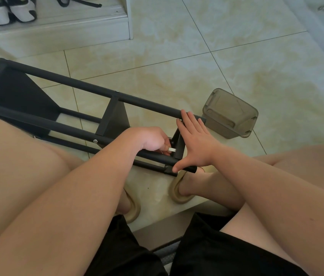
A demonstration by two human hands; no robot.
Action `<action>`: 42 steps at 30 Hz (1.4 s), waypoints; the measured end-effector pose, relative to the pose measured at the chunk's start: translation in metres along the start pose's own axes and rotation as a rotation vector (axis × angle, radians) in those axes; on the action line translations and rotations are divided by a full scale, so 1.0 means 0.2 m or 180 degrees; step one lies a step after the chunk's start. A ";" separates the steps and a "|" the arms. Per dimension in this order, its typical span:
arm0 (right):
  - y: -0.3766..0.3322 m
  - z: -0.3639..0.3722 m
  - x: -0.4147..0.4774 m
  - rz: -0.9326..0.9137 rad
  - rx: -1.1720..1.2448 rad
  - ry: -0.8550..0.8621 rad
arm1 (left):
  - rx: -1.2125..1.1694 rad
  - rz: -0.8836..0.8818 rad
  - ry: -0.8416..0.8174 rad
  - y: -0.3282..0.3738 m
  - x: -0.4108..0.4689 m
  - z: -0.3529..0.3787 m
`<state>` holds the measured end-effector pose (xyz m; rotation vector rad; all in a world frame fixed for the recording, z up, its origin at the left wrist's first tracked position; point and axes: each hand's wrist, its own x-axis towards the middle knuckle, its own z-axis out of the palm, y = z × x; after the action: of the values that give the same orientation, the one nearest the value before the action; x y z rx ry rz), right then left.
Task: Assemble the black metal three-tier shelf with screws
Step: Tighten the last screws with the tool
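Down on the tiled floor [177,56], between the knees, the black shelf [89,89] lies on its side: three panels counted, long poles running off to the left. The left hand [149,139] curls in by the nearest panel, grip pinched on one small silver tool [172,149] (too small to name surely). The right hand [194,142] lies flat, grip wide, fingers spread over the shelf's near end, thumb on the near pole. One smoky plastic box [230,113] sits just beside that end. Two beige sandals [175,191] show below.
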<state>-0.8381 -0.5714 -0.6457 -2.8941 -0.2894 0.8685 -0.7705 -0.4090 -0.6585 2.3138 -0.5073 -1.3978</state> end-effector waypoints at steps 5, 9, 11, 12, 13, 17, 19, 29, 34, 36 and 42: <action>0.00 0.00 0.00 0.0013 -0.0002 0.0014 | 0.0198 0.0046 -0.0040 0.01 -0.03 0.00; 0.00 0.01 0.00 0.0008 0.0009 0.0017 | 0.0323 0.0043 -0.0120 0.02 -0.04 0.00; 0.00 0.01 0.00 0.0007 0.0005 0.0019 | 0.0344 0.0056 -0.0128 0.02 -0.04 0.00; 0.00 0.01 0.00 0.0003 0.0008 0.0016 | 0.0358 0.0065 -0.0132 0.02 -0.04 0.00; 0.00 0.00 0.00 0.0002 0.0012 0.0015 | 0.0363 0.0072 -0.0124 0.02 -0.04 -0.01; 0.00 -0.01 0.00 0.0009 0.0003 0.0000 | 0.0314 0.0059 0.0049 0.00 -0.04 -0.03; 0.00 -0.01 0.00 0.0012 0.0000 -0.0009 | 0.0195 0.0060 0.0182 -0.01 -0.04 -0.05; 0.00 0.00 0.00 -0.0005 0.0032 0.0003 | -0.0626 0.0073 0.0449 0.02 -0.01 -0.02; 0.00 -0.01 0.01 0.0005 0.0026 0.0001 | -0.1361 -0.0143 0.0540 0.03 0.04 0.03; 0.00 -0.01 0.01 0.0003 0.0027 -0.0003 | -0.1478 -0.0181 0.0600 0.03 0.05 0.04; 0.00 -0.01 0.01 -0.0013 0.0029 -0.0009 | -0.1639 -0.0255 0.0778 0.04 0.06 0.04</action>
<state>-0.8363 -0.5715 -0.6452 -2.8831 -0.2904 0.8712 -0.7742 -0.4230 -0.6672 2.0489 0.0229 -1.0944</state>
